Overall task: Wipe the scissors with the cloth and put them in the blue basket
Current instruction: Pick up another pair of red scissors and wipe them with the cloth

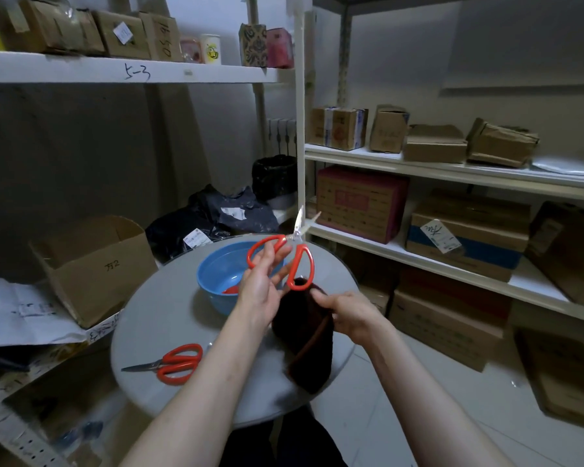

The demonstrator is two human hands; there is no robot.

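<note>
Evidently I was in the middle of the job rather than near its end. My left hand (262,284) held the scissors (294,234) up in the air above the far side of the round tabletop (155,315), its fingers curled round one red handle loop. My right hand (348,315) gripped the dark cloth (304,335) just below, bunched in its fingers and hanging down to the tabletop. The lower handle loop sat right at the top of the cloth; whether they touched I could not tell.

Inside the blue basket (206,264), which stood behind my left hand, a red piece (231,290) showed (I judged it the handle of a pair already put in, though most of it was hidden). A second pair (176,364) lay flat on the near left of the tabletop, well apart from the basket, so I took it as not yet wiped. So the pair in my left hand was left to finish and drop in, and then that one.

The held scissors stood nearly upright, long axis tilted a little to my right, tips up and away from me toward the shelves (418,170), handles down, blades parted. The second pair lay across the tabletop, tips to my left.
</note>
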